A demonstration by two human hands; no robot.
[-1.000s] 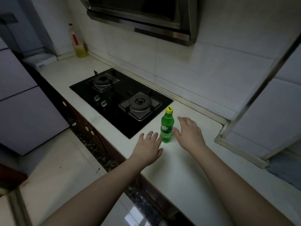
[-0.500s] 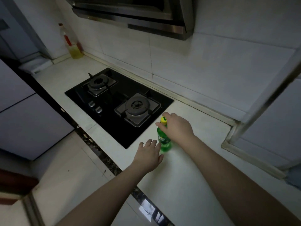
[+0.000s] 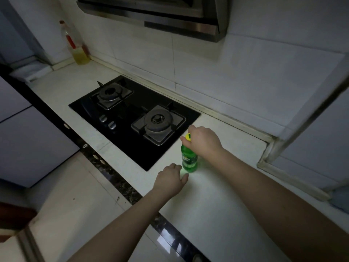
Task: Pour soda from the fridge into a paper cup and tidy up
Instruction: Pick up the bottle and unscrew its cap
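The right hand [image 3: 204, 141] reaches in from the lower right, wrist bent down, fingers curled over the yellow cap [image 3: 187, 137] of the green soda bottle [image 3: 189, 159]. The bottle stands upright on the white worktop [image 3: 217, 205], just beside the near right corner of the black hob [image 3: 132, 118]. The left hand [image 3: 171, 181] lies low at the bottle's base, fingers loosely together, fingertips touching or nearly touching it; which, I cannot tell. The right palm hides most of the cap and neck. The bottle's label is blurred. An oil bottle [image 3: 77, 48] stands at the worktop's far left corner.
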